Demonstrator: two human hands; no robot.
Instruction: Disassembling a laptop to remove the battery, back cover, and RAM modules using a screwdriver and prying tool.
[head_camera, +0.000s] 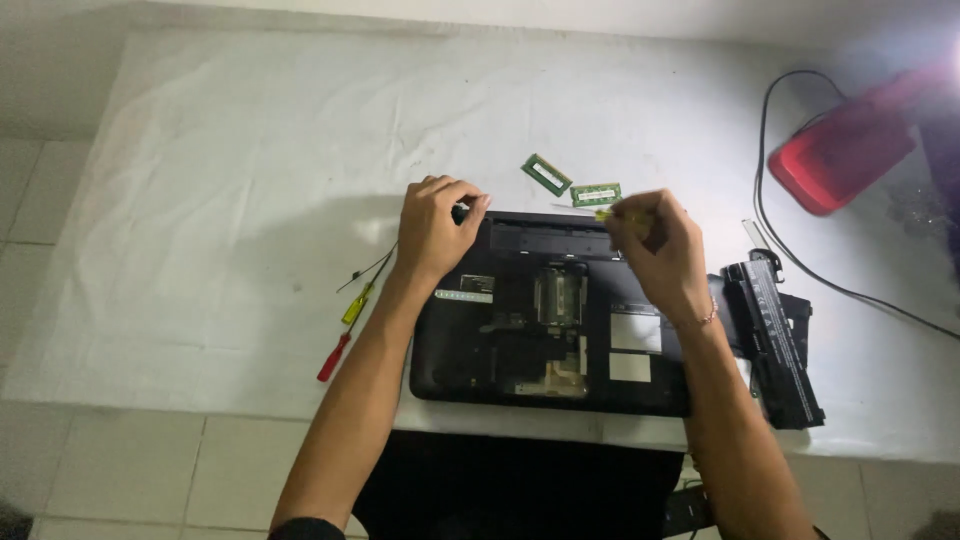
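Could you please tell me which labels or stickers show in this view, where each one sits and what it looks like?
Large white sticker: on the open laptop underside, right of middle; rectangular, plain white.
Small white sticker: just below the large one; squarish, white.
Pale strip label: on the laptop near the left hand; narrow, whitish.
Battery label: along the black battery at the right; long, faint.

We see both bare forearms rising from the lower edge of the view and converging slightly toward the top. Our left hand (436, 232) is bent at the wrist, its fingers curled into a loose fist with the fingertips turned rightward. Our right hand (655, 250) is likewise closed, knuckles up, with a thin bracelet at its wrist.
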